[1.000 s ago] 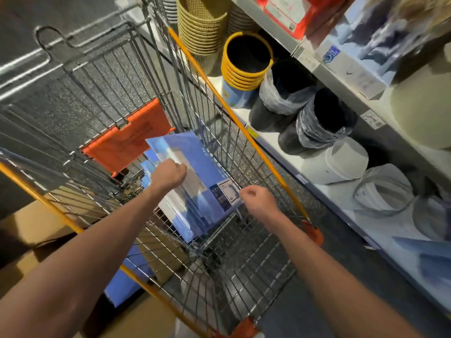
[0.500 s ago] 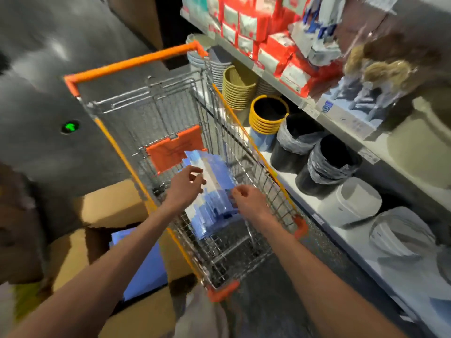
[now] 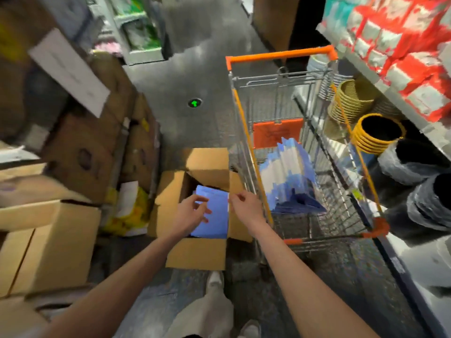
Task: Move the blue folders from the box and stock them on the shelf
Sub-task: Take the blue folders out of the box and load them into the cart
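Blue folders (image 3: 216, 222) in the box (image 3: 195, 256), left hand (image 3: 189, 213) over them.

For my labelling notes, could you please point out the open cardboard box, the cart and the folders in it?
Open cardboard box (image 3: 195, 254): head view, front flap.
Cart (image 3: 280, 54): head view, orange far bar.
Folders in the cart (image 3: 288, 176): head view, stack's middle.

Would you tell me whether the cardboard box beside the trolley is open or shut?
Open: the cardboard box has its flaps spread outward, and blue folders show inside.
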`<state>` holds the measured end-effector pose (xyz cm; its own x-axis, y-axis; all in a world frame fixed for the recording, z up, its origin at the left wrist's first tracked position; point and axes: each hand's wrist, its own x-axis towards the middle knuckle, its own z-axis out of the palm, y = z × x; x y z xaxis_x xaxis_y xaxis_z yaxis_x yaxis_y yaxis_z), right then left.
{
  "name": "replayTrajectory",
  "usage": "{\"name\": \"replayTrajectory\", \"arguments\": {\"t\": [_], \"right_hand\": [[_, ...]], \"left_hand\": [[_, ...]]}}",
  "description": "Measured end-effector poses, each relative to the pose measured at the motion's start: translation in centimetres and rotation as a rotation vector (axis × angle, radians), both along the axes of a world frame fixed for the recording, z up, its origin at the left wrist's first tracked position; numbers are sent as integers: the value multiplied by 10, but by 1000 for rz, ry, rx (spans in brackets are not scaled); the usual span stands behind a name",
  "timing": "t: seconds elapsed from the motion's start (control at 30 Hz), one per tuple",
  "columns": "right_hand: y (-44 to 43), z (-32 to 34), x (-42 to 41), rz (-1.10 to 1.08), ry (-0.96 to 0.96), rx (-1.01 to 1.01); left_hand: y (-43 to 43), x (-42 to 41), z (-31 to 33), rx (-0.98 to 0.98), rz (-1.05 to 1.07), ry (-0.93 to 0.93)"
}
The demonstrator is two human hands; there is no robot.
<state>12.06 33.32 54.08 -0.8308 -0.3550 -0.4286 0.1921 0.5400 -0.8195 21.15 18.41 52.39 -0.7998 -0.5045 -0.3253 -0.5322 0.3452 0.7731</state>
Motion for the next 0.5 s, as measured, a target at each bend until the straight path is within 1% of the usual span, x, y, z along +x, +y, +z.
{"name": "replayTrajectory", "arguments": {"t": [0.07, 0.13, 0.23, 0.37, 0.5], "right_hand": [[-24, -11, 13, 40, -69, 11], [-42, -21, 22, 92, -100, 18], [-77, -45, 26, 165, -117, 92], [-130, -74, 19, 249, -156, 178], [-191, -106, 0, 263, -219, 241]], "left_hand": [[-18, 22, -9, 44, 95, -46], [-31, 36, -17, 74, 155, -80], [-61, 48, -32, 96, 229, -99], [-106, 47, -54, 147, 219, -88], [-164, 27, -91, 204, 195, -132]]}}
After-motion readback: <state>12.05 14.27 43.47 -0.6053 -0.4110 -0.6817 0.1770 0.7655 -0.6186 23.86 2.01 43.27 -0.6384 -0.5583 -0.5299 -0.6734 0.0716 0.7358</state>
